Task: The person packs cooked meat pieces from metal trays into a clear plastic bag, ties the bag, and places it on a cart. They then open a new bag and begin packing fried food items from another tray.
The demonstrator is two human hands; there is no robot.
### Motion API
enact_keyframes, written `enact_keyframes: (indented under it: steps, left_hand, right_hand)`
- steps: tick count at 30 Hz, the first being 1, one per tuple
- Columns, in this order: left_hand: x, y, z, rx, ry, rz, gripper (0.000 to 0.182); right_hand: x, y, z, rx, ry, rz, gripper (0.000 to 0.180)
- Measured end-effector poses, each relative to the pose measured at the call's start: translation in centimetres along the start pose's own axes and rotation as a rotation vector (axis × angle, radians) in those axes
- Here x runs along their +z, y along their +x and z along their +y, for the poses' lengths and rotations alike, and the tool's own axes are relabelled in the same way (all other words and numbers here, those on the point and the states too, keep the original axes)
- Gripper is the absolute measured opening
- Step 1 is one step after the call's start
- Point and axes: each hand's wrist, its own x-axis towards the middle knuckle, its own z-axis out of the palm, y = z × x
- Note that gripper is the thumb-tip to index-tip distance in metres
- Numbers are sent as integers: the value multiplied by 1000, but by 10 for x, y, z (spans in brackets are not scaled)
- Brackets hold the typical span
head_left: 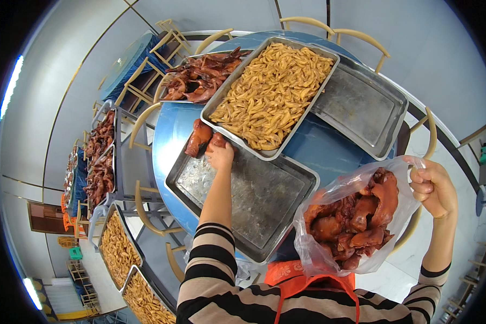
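My left hand (220,156) grips a piece of reddish-brown cooked meat (218,141) at the back left corner of a nearly bare metal tray (263,198). Another such piece (198,137) lies just left of it, at the tray's corner. On the right, my right hand (432,186) holds up the rim of a clear plastic bag (308,259), whose mouth stands wide. Inside the bag is a heap of glossy reddish-brown meat pieces (360,218). The bag hangs over the table's near right edge, in front of my orange apron (285,271).
A metal tray heaped with yellow-brown chicken feet (275,93) overlaps the near tray on the round blue table (166,150). Dark red meats (206,77) fill a tray behind left; a bare tray (356,101) lies right. Wooden chairs (146,210) and a loaded trolley (115,162) stand around.
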Motion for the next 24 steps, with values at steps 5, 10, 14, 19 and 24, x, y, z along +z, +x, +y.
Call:
enact_keyframes:
  steps: [5, 10, 14, 19, 24]
  left_hand:
    - [6, 17, 13, -42, 114, -8, 76]
    - [-28, 44, -21, 75, 110, -175, 55]
    - [-60, 61, -94, -259, -967, -476, 31]
    - [-169, -64, -71, -147, -1318, -930, 43]
    - [-225, -223, -1, 288, -1273, -1190, 57]
  right_hand:
    - [3, -7, 1, 7, -47, 54, 39]
    - [4, -12, 0, 4, -38, 35, 38]
    - [0, -6, 3, 9, -8, -54, 37]
    - [-3, -2, 4, 2, -6, -53, 37]
    - [-11, -3, 0, 4, 70, -88, 30]
